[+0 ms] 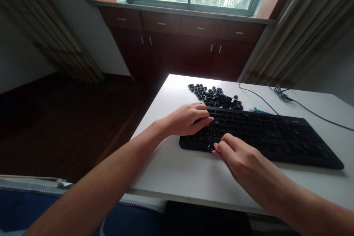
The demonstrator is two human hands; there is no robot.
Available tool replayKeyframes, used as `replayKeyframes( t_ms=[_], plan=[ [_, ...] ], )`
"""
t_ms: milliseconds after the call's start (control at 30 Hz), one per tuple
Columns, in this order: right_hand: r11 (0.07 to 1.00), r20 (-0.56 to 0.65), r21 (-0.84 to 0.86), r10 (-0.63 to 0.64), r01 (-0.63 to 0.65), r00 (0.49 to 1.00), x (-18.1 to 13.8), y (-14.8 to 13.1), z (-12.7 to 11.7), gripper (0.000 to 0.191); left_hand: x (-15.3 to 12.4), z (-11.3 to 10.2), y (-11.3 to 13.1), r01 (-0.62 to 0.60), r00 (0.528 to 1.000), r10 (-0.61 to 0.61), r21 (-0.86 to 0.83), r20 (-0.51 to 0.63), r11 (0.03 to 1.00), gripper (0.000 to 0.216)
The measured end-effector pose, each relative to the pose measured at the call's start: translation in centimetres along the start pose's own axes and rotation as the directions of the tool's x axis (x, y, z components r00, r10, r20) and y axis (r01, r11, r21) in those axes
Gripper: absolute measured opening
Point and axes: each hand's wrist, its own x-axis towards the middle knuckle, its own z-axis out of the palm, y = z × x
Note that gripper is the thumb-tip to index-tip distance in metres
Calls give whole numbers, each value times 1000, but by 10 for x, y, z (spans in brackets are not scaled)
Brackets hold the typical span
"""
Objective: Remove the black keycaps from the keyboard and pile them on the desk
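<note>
A black keyboard [276, 136] lies on the white table [177, 169]. My left hand [188, 120] rests on the keyboard's left end, fingers curled and pressed onto the keys. My right hand [238, 155] is at the keyboard's near left edge, fingertips pinched on a small black keycap [211, 147]. Behind the keyboard lies a pile of loose black keycaps [214, 97].
A thin blue tool [260, 110] lies just behind the keyboard. A dark cable [287, 99] runs across the table's far right. Dark wooden cabinets [179, 44] stand under the window, curtains at both sides. A blue seat edge [33, 199] shows at lower left.
</note>
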Motion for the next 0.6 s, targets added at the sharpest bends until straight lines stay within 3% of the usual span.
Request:
replayKeyframes(
  t_ms=[200,467,600],
  plan=[
    [963,-36,-258,-95,83,995,0,-12,6,17,0,0,0,-1,1000,1,-13,-5,1000,34],
    [944,-33,-329,-17,5,999,4,-26,14,21,0,0,0,-5,1000,5,5,-5,1000,36],
    [968,-10,-249,31,-33,999,11,-23,4,28,-1,1,0,-6,1000,6,21,-15,1000,36]
  ],
)
